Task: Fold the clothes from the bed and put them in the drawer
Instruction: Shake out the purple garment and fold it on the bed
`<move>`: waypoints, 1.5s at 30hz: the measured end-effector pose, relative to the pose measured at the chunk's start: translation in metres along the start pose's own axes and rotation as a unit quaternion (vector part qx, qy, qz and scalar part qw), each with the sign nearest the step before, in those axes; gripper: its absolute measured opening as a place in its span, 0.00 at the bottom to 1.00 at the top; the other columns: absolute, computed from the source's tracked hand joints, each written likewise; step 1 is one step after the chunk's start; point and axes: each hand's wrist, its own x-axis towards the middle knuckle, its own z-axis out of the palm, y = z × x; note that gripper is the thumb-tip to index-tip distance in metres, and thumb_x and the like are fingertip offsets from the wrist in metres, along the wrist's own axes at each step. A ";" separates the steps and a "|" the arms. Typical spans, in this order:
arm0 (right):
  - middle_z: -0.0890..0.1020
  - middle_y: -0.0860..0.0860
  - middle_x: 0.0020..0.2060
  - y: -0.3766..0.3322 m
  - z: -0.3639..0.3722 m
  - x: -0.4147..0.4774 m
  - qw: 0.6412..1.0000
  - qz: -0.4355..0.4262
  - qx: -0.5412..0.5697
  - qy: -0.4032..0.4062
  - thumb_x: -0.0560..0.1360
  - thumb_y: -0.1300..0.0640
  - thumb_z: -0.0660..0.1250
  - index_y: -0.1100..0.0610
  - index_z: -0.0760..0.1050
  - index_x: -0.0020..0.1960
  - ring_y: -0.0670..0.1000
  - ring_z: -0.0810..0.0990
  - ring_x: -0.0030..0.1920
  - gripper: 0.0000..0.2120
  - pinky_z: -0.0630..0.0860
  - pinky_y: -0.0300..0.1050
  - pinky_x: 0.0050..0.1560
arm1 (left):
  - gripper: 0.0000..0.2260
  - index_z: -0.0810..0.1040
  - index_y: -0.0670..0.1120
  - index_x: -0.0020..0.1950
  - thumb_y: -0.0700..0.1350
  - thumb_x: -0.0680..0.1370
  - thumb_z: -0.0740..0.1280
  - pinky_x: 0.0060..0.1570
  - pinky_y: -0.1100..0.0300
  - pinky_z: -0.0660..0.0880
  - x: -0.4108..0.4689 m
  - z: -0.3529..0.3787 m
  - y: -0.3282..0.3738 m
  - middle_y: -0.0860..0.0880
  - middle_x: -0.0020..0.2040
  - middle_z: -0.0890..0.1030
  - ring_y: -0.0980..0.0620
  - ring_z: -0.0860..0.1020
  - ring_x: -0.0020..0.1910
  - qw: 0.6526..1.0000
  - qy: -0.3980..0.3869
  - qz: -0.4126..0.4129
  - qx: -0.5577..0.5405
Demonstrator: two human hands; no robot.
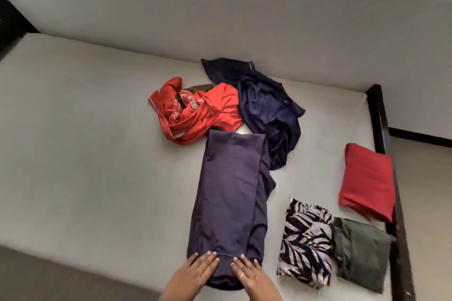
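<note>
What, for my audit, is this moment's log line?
left hand, right hand: flat on purple garment; folded: red cloth, patterned cloth, green cloth; unfolded: orange shirt, navy garment

Right hand [253,280]: 1 thin silvery ring [241,276]; short pale nails [242,256]; bare wrist.

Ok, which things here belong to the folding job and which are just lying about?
Job: purple garment, pressed by left hand and right hand; crumpled orange garment and navy garment; folded red piece, leaf-print piece, olive piece.
Just there: mattress, dark bed frame, wall.
</note>
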 end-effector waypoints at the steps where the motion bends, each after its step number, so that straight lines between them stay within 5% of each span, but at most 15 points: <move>1: 0.42 0.53 0.77 -0.003 0.016 -0.005 1.000 0.011 -0.011 0.018 0.82 0.60 0.34 0.57 0.39 0.77 0.52 0.40 0.77 0.23 0.39 0.49 0.73 | 0.21 0.55 0.46 0.74 0.37 0.82 0.39 0.72 0.55 0.48 -0.005 0.017 0.007 0.44 0.78 0.45 0.50 0.61 0.72 1.000 0.006 -0.012 -0.009; 4: 0.42 0.52 0.77 -0.021 0.049 -0.017 0.999 0.040 0.017 0.014 0.82 0.59 0.33 0.57 0.38 0.77 0.51 0.42 0.77 0.23 0.40 0.48 0.73 | 0.22 0.49 0.44 0.78 0.38 0.82 0.40 0.70 0.59 0.51 -0.020 0.047 0.024 0.47 0.79 0.49 0.52 0.52 0.76 0.997 -0.014 -0.045 -0.057; 10: 0.45 0.54 0.77 -0.046 0.072 -0.021 0.998 0.061 0.009 0.019 0.82 0.59 0.40 0.59 0.41 0.77 0.53 0.45 0.77 0.24 0.43 0.51 0.74 | 0.21 0.65 0.50 0.71 0.41 0.80 0.46 0.68 0.61 0.53 -0.036 0.068 0.043 0.53 0.73 0.63 0.57 0.58 0.74 0.984 -0.094 -0.078 -0.129; 13: 0.44 0.52 0.77 -0.067 0.063 -0.001 0.993 0.092 0.076 0.016 0.69 0.51 0.53 0.53 0.53 0.76 0.50 0.42 0.77 0.36 0.60 0.50 0.71 | 0.19 0.72 0.52 0.66 0.51 0.78 0.52 0.65 0.61 0.56 -0.029 0.063 0.038 0.53 0.71 0.67 0.57 0.68 0.67 0.981 -0.066 -0.070 -0.170; 15: 0.53 0.54 0.77 -0.061 0.034 0.032 0.976 0.124 0.130 -0.125 0.72 0.54 0.54 0.51 0.66 0.67 0.42 0.42 0.76 0.23 0.75 0.49 0.59 | 0.18 0.78 0.52 0.60 0.56 0.74 0.60 0.62 0.61 0.60 -0.014 0.047 0.023 0.54 0.65 0.75 0.58 0.76 0.57 0.980 -0.004 -0.060 -0.192; 16: 0.67 0.57 0.71 -0.058 0.018 0.047 0.958 0.179 0.154 -0.159 0.79 0.54 0.52 0.55 0.71 0.61 0.42 0.53 0.74 0.15 0.75 0.51 0.58 | 0.18 0.79 0.52 0.60 0.56 0.74 0.61 0.61 0.61 0.62 -0.002 0.038 0.012 0.54 0.62 0.78 0.58 0.76 0.56 0.979 0.022 -0.052 -0.195; 17: 0.79 0.59 0.59 -0.045 -0.001 0.064 0.937 0.234 0.208 -0.156 0.82 0.45 0.48 0.60 0.74 0.54 0.50 0.68 0.67 0.23 0.74 0.52 0.55 | 0.17 0.78 0.50 0.61 0.55 0.77 0.59 0.62 0.60 0.64 0.014 0.032 -0.003 0.54 0.62 0.78 0.57 0.75 0.58 0.979 0.047 -0.047 -0.192; 19: 0.82 0.59 0.47 -0.003 -0.018 0.084 0.911 0.136 0.339 -0.191 0.76 0.31 0.43 0.60 0.76 0.49 0.58 0.78 0.52 0.36 0.73 0.52 0.53 | 0.18 0.75 0.47 0.65 0.49 0.81 0.53 0.65 0.57 0.63 0.053 0.026 -0.039 0.51 0.65 0.76 0.55 0.73 0.63 0.977 0.085 -0.058 -0.187; 22: 0.75 0.58 0.65 0.076 -0.030 0.119 0.935 0.186 0.301 0.018 0.78 0.51 0.48 0.61 0.71 0.67 0.57 0.72 0.67 0.25 0.61 0.45 0.70 | 0.20 0.71 0.44 0.69 0.39 0.78 0.54 0.70 0.55 0.60 0.120 0.023 -0.088 0.49 0.69 0.72 0.53 0.67 0.70 0.971 0.096 -0.105 -0.193; 25: 0.62 0.58 0.74 0.104 -0.042 0.198 0.946 0.245 0.159 0.140 0.75 0.61 0.50 0.64 0.58 0.75 0.56 0.58 0.75 0.28 0.51 0.53 0.74 | 0.29 0.66 0.43 0.73 0.35 0.71 0.51 0.73 0.54 0.55 0.189 0.015 -0.122 0.48 0.73 0.67 0.52 0.62 0.73 0.971 0.090 -0.137 -0.174; 32: 0.60 0.58 0.75 0.143 -0.008 0.275 0.980 0.180 0.035 0.074 0.75 0.51 0.51 0.63 0.57 0.75 0.53 0.57 0.75 0.31 0.42 0.54 0.74 | 0.26 0.64 0.42 0.74 0.49 0.77 0.51 0.70 0.47 0.60 0.293 0.033 -0.146 0.47 0.73 0.67 0.51 0.66 0.72 0.982 0.008 -0.161 -0.100; 36: 0.61 0.59 0.74 0.168 0.017 0.269 0.977 0.204 0.022 0.053 0.77 0.42 0.48 0.64 0.55 0.75 0.55 0.58 0.75 0.35 0.43 0.55 0.74 | 0.33 0.58 0.43 0.76 0.62 0.77 0.46 0.73 0.46 0.48 0.289 0.061 -0.161 0.48 0.76 0.60 0.51 0.59 0.75 0.972 -0.006 -0.205 -0.117; 45: 0.63 0.58 0.73 0.198 0.007 0.261 0.957 0.283 0.000 0.059 0.78 0.37 0.46 0.64 0.56 0.75 0.56 0.59 0.74 0.37 0.43 0.57 0.74 | 0.26 0.64 0.45 0.74 0.55 0.80 0.48 0.70 0.43 0.59 0.284 0.054 -0.185 0.50 0.74 0.66 0.54 0.65 0.72 0.972 -0.024 -0.223 -0.074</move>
